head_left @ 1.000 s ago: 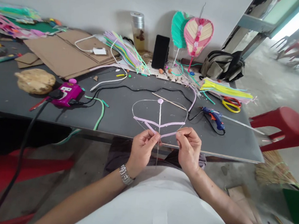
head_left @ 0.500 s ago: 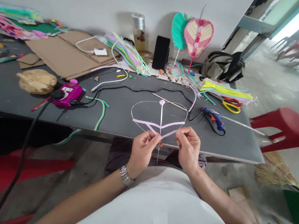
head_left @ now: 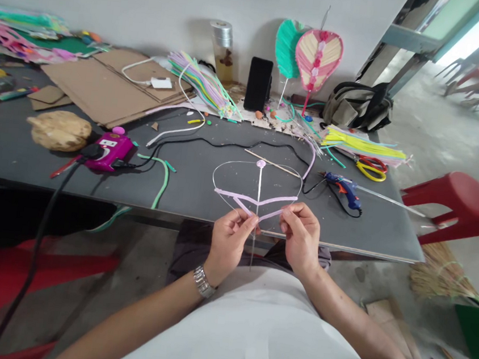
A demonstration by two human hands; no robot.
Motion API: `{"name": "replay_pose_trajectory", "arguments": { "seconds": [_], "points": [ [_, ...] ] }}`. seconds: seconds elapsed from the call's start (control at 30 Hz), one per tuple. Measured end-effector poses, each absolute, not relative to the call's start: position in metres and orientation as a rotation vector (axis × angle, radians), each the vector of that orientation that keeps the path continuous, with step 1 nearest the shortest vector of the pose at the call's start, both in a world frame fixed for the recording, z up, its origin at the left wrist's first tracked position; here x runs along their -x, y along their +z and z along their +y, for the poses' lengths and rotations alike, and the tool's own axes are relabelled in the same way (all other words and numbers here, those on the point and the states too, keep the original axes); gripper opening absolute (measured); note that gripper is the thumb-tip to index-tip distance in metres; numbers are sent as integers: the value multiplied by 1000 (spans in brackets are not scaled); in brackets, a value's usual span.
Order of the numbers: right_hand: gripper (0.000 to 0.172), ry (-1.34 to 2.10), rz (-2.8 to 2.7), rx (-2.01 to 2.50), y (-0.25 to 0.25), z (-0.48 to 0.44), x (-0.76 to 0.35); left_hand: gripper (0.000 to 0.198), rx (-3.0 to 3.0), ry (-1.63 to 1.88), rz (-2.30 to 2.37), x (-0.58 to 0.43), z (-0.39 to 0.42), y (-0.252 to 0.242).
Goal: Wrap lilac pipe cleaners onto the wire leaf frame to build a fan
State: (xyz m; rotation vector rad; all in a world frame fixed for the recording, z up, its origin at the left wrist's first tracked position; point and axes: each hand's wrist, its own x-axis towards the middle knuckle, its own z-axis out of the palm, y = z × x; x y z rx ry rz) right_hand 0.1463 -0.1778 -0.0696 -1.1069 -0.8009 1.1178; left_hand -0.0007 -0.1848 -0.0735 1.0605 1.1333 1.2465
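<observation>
A thin wire frame (head_left: 214,171), rounded and crossed by a white central stem (head_left: 259,183), is held over the table's front edge. A lilac disc (head_left: 260,163) tops the stem. One lilac pipe cleaner (head_left: 279,199) spans the frame in a shallow V. My left hand (head_left: 233,239) pinches the stem and the middle of a lower lilac strip (head_left: 270,215). The right end of that strip is between the closed thumb and fingers of my right hand (head_left: 303,237), beside the wire.
On the grey table (head_left: 206,167) lie a glue gun (head_left: 343,189), scissors (head_left: 371,168), a magenta power block (head_left: 111,152) and pipe-cleaner bundles (head_left: 204,84). A phone (head_left: 258,84) and two leaf-shaped fans (head_left: 318,59) stand at the wall. A red stool (head_left: 460,197) is at right.
The wire frame has shifted very slightly to the right in view. Both hands keep their grips, nearly unmoved.
</observation>
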Motion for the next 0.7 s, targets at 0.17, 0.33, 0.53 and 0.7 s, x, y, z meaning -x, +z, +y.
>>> {"name": "replay_pose_trajectory", "arguments": {
  "seconds": [0.17,0.33,0.53,0.7],
  "points": [
    [22,1137,-803,1121,-70,-179,-146,29,-1053,1274,1129,-1,-185,-74],
    [25,1111,-809,1154,-68,-180,-145,27,-1020,1272,1116,-1,-184,-75],
    [26,1088,-836,1179,-69,-179,-146,26,-968,1222,1025,4,-180,-76],
    [26,1073,-840,1183,-69,-179,-146,24,-927,1221,951,8,-179,-82]
  ]
}}
